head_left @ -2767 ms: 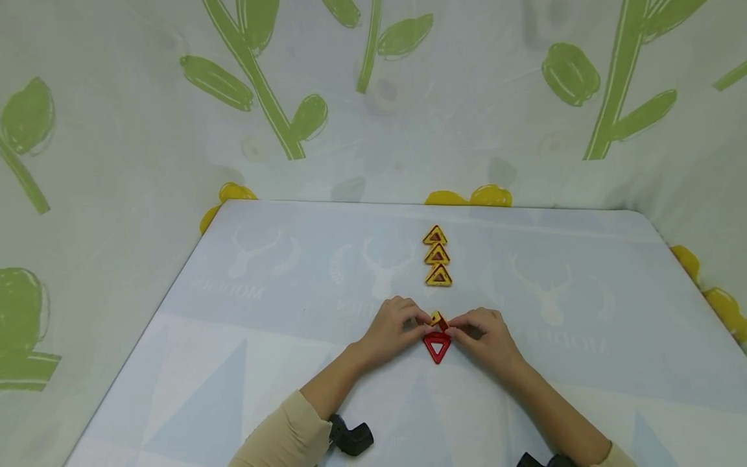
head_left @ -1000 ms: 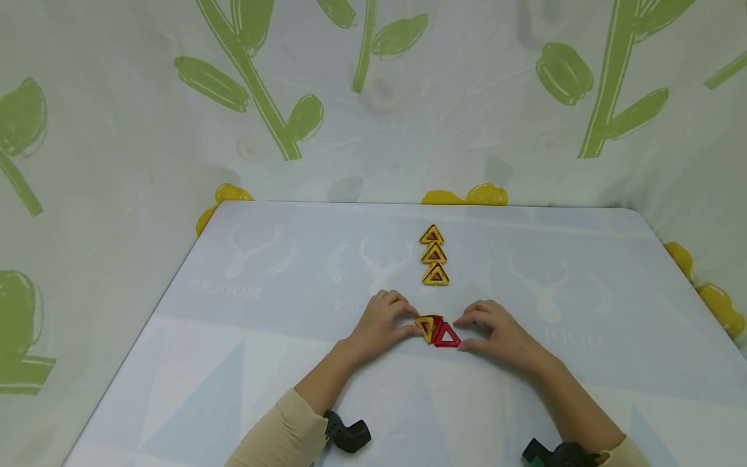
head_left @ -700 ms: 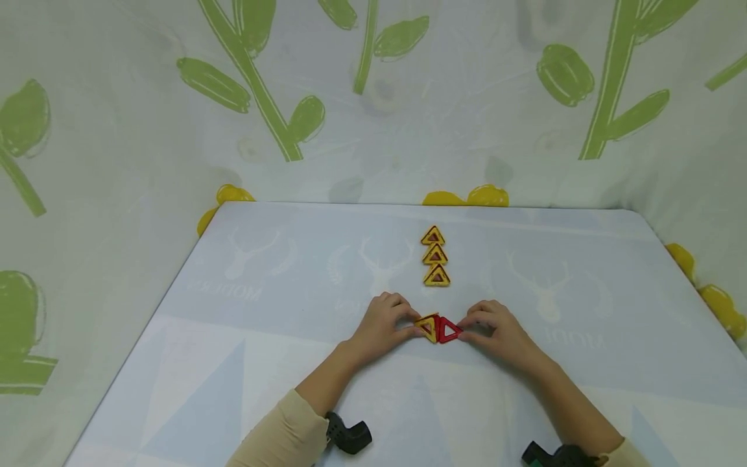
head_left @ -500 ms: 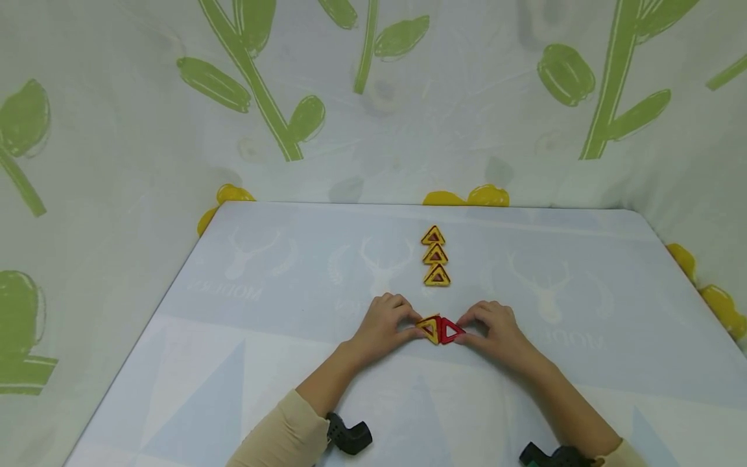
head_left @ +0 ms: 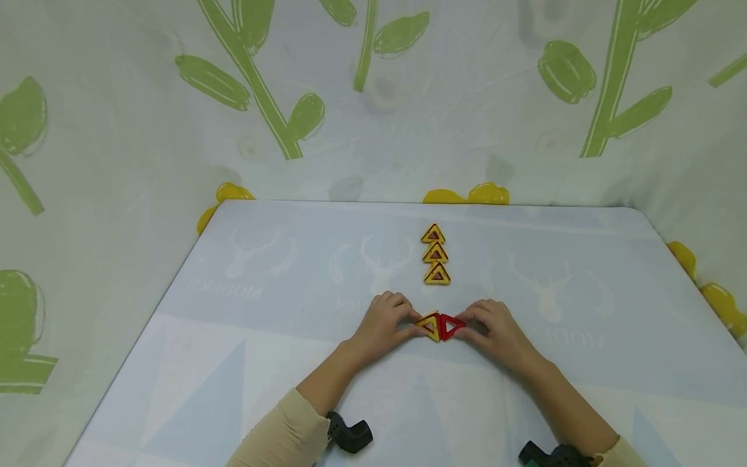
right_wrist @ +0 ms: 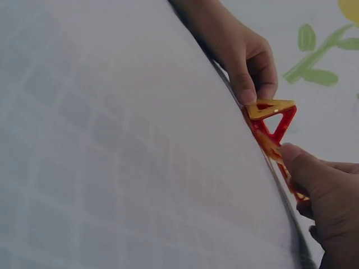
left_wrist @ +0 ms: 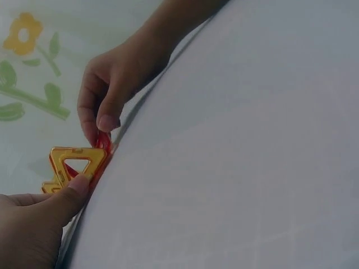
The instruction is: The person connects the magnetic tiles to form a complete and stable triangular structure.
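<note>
Two magnetic triangle tile colours, yellow and red, are joined in a small cluster low over the table. My left hand (head_left: 385, 322) pinches the yellow tile (head_left: 428, 334) on the cluster's left side. From the right, my right hand (head_left: 495, 332) pinches the tip of the red triangle tile (head_left: 443, 327), which points right. In the left wrist view, the yellow tile (left_wrist: 77, 151) leans up beside the left thumb. The right wrist view shows a red tile (right_wrist: 286, 122) under a yellow one, tilted to each other. Fingers hide part of the cluster.
Farther back, a column of three yellow triangle tiles (head_left: 436, 253) lies flat on the table (head_left: 303, 259). A black wrist camera (head_left: 350, 436) sits on my left forearm, another (head_left: 554, 455) on the right. A leaf-patterned curtain (head_left: 455, 130) stands behind the table.
The red tile, earlier pointing towards me, has swung round to point right. My right hand, apart or barely touching a second ago, has closed in on its tip. The back column stays put.
</note>
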Demonstrator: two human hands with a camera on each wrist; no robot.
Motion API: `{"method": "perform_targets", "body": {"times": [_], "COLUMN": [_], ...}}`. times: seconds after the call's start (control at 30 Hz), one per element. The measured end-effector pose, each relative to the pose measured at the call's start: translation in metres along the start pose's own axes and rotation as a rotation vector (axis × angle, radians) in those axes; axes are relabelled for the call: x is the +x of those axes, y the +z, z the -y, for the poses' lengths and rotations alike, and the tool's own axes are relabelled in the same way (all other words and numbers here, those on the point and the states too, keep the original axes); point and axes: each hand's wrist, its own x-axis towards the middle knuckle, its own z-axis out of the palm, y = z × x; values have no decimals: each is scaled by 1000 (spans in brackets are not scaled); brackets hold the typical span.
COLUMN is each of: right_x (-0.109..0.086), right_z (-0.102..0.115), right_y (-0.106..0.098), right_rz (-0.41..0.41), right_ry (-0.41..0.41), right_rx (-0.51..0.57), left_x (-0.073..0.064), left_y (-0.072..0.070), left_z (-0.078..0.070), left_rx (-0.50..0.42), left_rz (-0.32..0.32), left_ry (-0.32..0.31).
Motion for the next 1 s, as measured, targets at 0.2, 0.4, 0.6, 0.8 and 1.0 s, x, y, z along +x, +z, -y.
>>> {"method": "perform_targets", "body": {"times": [0.2,0.4,0.6,0.8,1.0], "right_x": [-3,-3,0,2,0], "right_z": [5,9,13,14,11], "right_y": [0,6,9,10,14], "right_rz": [-41,-78,-58,-57,-35], "right_ry": [23,32,72,75,68], "right_rx": [73,199,199,216,203], "left_x": [0,1,2,3,2], "left_y": [1,2,2,3,4], "left_z": [1,0,1,0,0], "left_rx": [1,12,38,72,83], "left_rz": [-30,-69,-51,-61,-65], "left_ry": [58,138,164,164,142]}}
